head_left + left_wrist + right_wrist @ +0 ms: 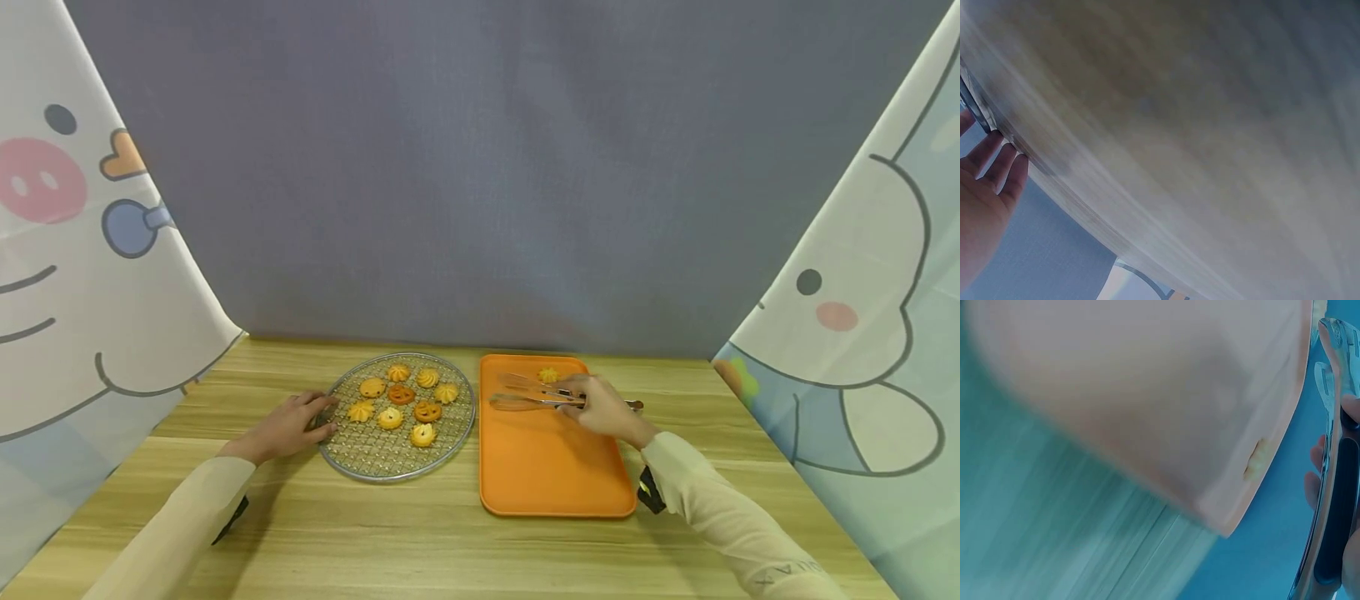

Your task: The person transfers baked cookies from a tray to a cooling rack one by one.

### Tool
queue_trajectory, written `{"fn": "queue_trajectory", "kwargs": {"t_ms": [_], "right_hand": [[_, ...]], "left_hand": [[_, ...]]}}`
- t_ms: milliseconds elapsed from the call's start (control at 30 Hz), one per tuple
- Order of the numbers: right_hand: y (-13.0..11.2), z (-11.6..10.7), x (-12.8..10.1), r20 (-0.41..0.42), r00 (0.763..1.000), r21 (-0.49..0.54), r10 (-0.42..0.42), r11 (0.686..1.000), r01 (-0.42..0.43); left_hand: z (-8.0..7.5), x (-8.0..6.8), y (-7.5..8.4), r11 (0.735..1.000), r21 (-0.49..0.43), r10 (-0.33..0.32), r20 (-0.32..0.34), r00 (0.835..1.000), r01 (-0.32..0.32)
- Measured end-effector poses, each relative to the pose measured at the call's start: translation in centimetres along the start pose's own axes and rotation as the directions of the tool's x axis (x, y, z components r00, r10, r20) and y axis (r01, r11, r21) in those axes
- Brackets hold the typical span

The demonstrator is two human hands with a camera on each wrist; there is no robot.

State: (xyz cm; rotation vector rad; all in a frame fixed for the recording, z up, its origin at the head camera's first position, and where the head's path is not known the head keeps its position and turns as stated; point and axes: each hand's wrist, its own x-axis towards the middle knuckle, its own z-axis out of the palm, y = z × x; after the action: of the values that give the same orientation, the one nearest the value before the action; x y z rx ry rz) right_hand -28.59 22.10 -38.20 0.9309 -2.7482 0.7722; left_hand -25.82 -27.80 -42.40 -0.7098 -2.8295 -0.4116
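My right hand (597, 407) grips metal tongs (1337, 506) with dark handle grips, held over the orange tray (547, 479). The tongs' arms stand apart and point left, with nothing between their tips. One small star-shaped cookie (548, 375) lies at the tray's far end, just beyond the tongs. My left hand (288, 427) is at the left rim of a round wire rack (375, 468), thumb and fingers spread and the fingertips right at the rim. Several cookies lie on the rack, among them a pretzel-shaped cookie (427, 412) and a swirled cookie (427, 377).
Rack and tray stand side by side on a wooden table (390, 542). A grey cloth (480, 183) rises behind the table's far edge. Cartoon-printed cloths hang at the left (67, 275) and right (862, 333).
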Motion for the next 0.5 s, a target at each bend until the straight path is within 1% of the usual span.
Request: {"fn": "queue_trajectory", "kwargs": {"t_ms": [233,500], "right_hand": [[1.7,-1.1,-0.9,-0.035,0.997,-0.011,0.075,0.997,-0.075],[3.1,-1.5,-1.3,-0.082,0.986,-0.010,0.146,0.989,-0.147]], "left_hand": [[-0.1,0.0,0.0,1.000,-0.002,-0.004,0.001,1.000,0.004],[-0.1,-0.1,0.2,1.000,-0.008,-0.013,0.001,1.000,0.013]]}}
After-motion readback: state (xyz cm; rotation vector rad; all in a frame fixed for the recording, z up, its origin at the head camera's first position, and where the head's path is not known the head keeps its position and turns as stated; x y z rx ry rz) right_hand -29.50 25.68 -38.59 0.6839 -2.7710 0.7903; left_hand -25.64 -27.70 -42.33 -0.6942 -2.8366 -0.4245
